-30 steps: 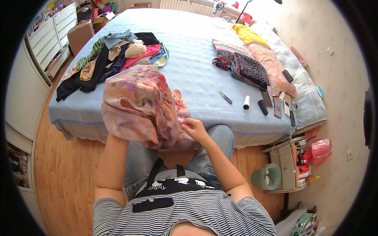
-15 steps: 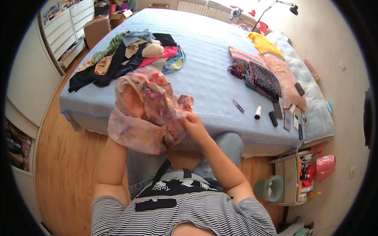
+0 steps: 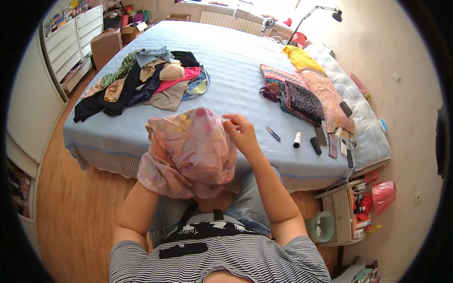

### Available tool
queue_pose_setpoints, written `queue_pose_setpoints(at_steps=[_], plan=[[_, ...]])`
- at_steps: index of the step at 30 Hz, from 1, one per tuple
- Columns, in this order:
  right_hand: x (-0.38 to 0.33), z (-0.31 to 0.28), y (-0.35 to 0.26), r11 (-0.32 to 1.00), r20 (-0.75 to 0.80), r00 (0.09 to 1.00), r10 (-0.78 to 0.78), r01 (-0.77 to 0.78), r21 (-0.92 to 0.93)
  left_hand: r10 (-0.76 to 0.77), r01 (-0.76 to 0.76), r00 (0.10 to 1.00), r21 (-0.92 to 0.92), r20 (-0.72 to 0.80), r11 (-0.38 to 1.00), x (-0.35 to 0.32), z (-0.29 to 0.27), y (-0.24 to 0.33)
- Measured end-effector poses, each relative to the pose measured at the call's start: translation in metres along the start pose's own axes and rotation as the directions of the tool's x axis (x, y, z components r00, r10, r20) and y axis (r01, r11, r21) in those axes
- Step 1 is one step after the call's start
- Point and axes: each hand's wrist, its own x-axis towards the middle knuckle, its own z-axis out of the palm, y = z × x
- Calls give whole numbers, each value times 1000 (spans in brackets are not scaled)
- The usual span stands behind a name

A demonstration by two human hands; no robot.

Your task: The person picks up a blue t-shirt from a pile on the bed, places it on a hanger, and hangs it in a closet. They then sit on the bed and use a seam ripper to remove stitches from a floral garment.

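1. Blue-covered bed [image 3: 231,75] ahead; floral cloth [image 3: 198,146] held up at its near edge.
2. Right hand [image 3: 241,133] pinches upper right edge; bulk hangs leftward.
3. Left hand hidden by cloth; can't tell its grip.

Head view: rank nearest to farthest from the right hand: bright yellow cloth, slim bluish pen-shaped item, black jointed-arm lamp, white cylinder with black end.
From the right hand:
1. Slim bluish pen-shaped item, on the bed, just right.
2. White cylinder with black end, farther right.
3. Bright yellow cloth, toward the bed's far right.
4. Black jointed-arm lamp, beyond the cloth.
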Motion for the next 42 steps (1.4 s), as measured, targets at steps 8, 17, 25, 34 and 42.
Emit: queue_pose_setpoints(at_steps=[8, 17, 25, 34, 42], plan=[[-38, -3, -16, 684, 625, 708, 328, -635, 359, 63, -68, 998, -208, -31, 976, 3, 2, -12], [-4, -43, -15, 353, 488, 761, 426, -637, 685, 19, 429, 898, -883, 441, 189, 5, -8, -7], [-16, -35, -18, 982, -52, 999, 6, -15, -186, 129, 340, 921, -921, 367, 188, 14, -11, 3], [-11, -20, -31, 920, 50, 986, 161, -168, 353, 107, 403, 892, -879, 440, 255, 8, -14, 2], [13, -61, -23, 996, -199, 978, 59, -72, -59, -55, 346, 938, -916, 342, 204, -16, -8, 16]])
